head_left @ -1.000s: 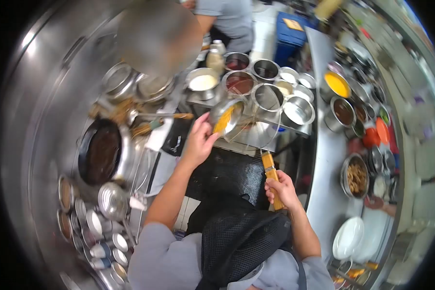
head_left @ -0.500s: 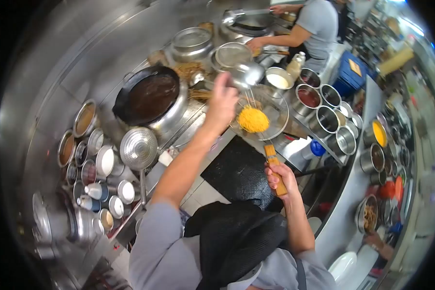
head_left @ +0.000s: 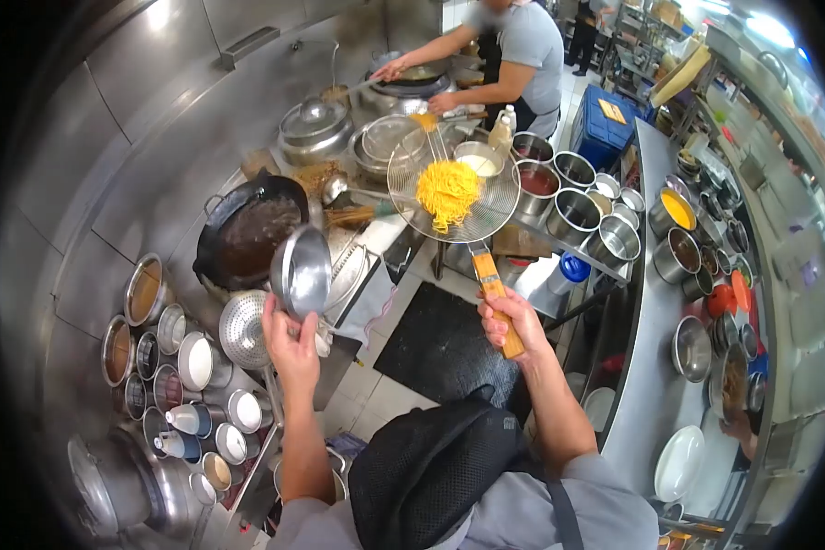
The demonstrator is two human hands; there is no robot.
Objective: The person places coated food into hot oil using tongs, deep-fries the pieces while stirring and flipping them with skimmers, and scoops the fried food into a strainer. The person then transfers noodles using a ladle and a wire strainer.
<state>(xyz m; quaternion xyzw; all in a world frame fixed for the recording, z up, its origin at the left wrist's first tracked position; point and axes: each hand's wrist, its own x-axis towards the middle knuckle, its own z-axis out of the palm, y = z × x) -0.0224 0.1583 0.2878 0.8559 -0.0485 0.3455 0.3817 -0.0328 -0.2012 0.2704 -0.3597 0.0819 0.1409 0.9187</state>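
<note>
My right hand (head_left: 511, 323) is wrapped around the wooden handle of a wire-mesh strainer (head_left: 498, 197). A loose heap of yellow noodles (head_left: 447, 192) lies in the strainer's mesh. In my left hand (head_left: 291, 353) a round metal bowl (head_left: 304, 270) is held tilted up on its side, my fingers at its lower rim. The bowl is between the dark wok (head_left: 247, 229) and the strainer. Just left of the bowl rests a perforated metal ladle (head_left: 244, 330).
A co-worker (head_left: 522, 69) stands at another wok at the back. Several sauce and seasoning pots (head_left: 202, 362) crowd the left side. More steel pots (head_left: 573, 213) stand at the right, beside a long metal counter (head_left: 628, 385). A black mat (head_left: 445, 348) covers the floor ahead.
My left hand has moved the bowl left and nearer, away from above the strainer. The strainer is higher in view, and the noodles look more spread out. My view has shifted too.
</note>
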